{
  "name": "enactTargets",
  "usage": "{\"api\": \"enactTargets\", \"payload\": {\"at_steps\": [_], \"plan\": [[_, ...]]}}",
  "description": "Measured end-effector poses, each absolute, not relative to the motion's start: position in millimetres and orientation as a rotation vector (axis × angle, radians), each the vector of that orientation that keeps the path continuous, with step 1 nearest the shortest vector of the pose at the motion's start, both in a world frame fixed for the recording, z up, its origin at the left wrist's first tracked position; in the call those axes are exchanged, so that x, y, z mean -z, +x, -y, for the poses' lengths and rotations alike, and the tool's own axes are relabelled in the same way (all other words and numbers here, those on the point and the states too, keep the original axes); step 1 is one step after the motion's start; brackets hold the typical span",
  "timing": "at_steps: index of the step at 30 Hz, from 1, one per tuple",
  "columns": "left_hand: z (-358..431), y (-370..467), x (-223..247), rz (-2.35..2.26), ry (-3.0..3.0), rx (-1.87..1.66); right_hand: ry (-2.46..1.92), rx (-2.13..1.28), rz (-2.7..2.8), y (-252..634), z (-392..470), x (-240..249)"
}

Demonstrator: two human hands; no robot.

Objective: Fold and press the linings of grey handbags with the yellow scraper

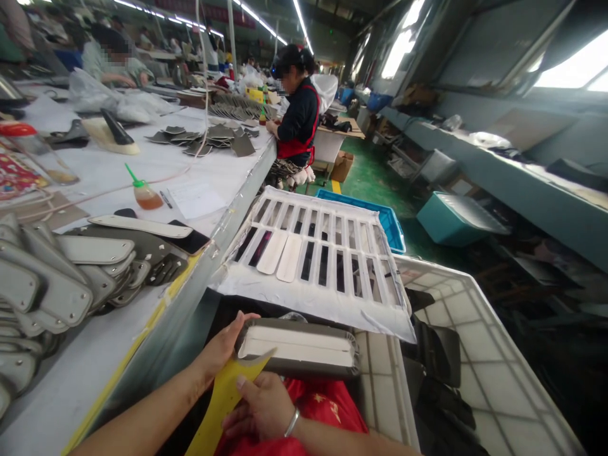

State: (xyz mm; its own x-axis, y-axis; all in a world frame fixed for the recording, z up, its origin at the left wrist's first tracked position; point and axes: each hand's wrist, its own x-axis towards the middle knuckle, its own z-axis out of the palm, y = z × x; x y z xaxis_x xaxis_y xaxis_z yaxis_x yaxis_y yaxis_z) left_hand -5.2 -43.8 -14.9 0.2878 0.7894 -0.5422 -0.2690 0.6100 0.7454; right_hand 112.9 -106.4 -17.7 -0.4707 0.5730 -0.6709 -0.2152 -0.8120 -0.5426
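My left hand point(227, 348) grips the left end of a long grey piece with a pale inner face and rounded ends point(304, 342). Gathered folds show around its right end. Below it, my right hand point(263, 402) has its thumb pressed on a curved yellow strip point(228, 389) whose tip reaches the piece's lower edge; some of its fingers are hidden under the strip. A red cloth point(327, 402) lies beneath, over my lap. Just beyond stands a white slatted rack point(304, 288) with two pale strips point(287, 258) lying across it.
Grey riveted pieces point(52, 278) pile up on the worktable point(118, 361) at left, near a green-tipped glue bottle point(145, 195). At right is a white crate point(456, 285) holding dark pieces point(441, 354). A blue basket point(384, 218) sits behind the rack. A co-worker point(299, 107) works farther along.
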Motion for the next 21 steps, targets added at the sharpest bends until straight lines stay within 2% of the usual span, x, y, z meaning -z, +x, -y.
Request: {"api": "enactTargets", "payload": {"at_steps": [7, 13, 21], "plan": [[31, 8, 6, -1.392, 0.818, -0.662, -1.106, -2.325, 0.399, 126, 101, 25], [23, 15, 3, -1.48, 0.94, -0.571, -0.947, -2.402, 0.468, 139, 92, 28], [24, 27, 1, -1.558, 1.039, -0.582, -1.066, -2.371, 0.503, 145, 95, 34]]}}
